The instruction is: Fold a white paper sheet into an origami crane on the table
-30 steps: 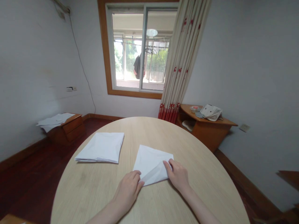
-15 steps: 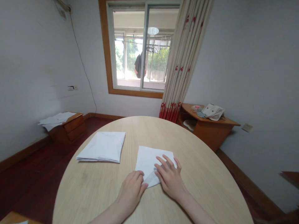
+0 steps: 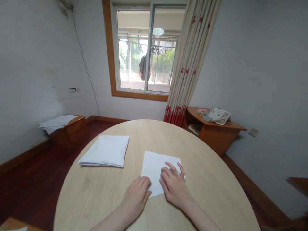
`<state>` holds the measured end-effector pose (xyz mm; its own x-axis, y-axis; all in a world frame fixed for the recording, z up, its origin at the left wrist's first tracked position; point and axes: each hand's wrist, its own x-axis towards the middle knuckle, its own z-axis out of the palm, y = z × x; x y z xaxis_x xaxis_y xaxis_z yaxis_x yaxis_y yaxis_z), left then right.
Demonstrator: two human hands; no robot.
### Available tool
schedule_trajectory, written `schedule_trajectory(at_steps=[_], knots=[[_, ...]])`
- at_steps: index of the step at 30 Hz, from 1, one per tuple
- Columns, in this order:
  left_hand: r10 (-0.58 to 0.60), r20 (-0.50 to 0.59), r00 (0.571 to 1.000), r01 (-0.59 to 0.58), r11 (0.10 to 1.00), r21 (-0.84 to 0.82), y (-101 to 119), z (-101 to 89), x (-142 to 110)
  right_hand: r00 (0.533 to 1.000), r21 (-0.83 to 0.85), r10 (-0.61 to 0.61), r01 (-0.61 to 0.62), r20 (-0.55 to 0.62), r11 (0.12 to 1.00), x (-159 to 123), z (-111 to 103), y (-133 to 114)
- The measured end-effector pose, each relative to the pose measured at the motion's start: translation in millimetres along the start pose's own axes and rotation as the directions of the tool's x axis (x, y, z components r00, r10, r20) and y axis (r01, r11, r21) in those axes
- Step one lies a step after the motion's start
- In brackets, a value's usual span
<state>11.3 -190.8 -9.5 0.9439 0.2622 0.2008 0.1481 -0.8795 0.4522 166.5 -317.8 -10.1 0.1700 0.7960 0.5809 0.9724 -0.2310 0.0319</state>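
A squarish piece of white paper (image 3: 154,168) lies on the round table in front of me. My left hand (image 3: 138,191) is at its lower left corner, fingers held together and curled over the edge, the thumb just below them. Across the paper's right part rests my right hand (image 3: 174,183). Its fingertips touch the sheet, with the outer fingers raised and spread, and it grips nothing. Part of the paper's lower right side is hidden under this hand. To the left, apart from both hands, sits a stack of folded white paper (image 3: 107,149).
The pale wooden round table (image 3: 96,199) fills the foreground. Beyond it stand a low drawer cabinet (image 3: 77,128) with papers at the left and a corner cabinet (image 3: 214,138) carrying a cloth bag (image 3: 219,115) at the right. A curtain (image 3: 186,64) hangs beside the window (image 3: 132,48).
The turned-up lower flap of the paper now lies flat. The sheet has shifted slightly right, and my right hand's fingers have drawn in a little. My left hand stays at the corner.
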Motion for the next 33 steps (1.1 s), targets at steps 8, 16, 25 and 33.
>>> schedule_trajectory(at_steps=[8, 16, 25, 33], knots=[[0.197, -0.022, 0.980, -0.198, 0.979, -0.053, -8, -2.6, -2, 1.000, 0.054, -0.007, 0.007, 0.006, 0.999, 0, 2, 2], [0.237, 0.021, 0.971, -0.238, 0.971, 0.010, -13, 0.4, -3, 1.000, 0.091, -0.011, 0.010, 0.006, 0.996, 0, 4, 2], [0.270, 0.010, 0.963, -0.270, 0.960, 0.080, -11, 0.5, -3, 0.999, 0.020, -0.024, 0.023, 0.049, 1.000, -1, 7, 3], [0.283, 0.035, 0.959, -0.284, 0.945, 0.159, -12, -0.2, -2, 0.998, -0.007, -0.037, 0.038, 0.051, 0.999, -2, 10, 5]])
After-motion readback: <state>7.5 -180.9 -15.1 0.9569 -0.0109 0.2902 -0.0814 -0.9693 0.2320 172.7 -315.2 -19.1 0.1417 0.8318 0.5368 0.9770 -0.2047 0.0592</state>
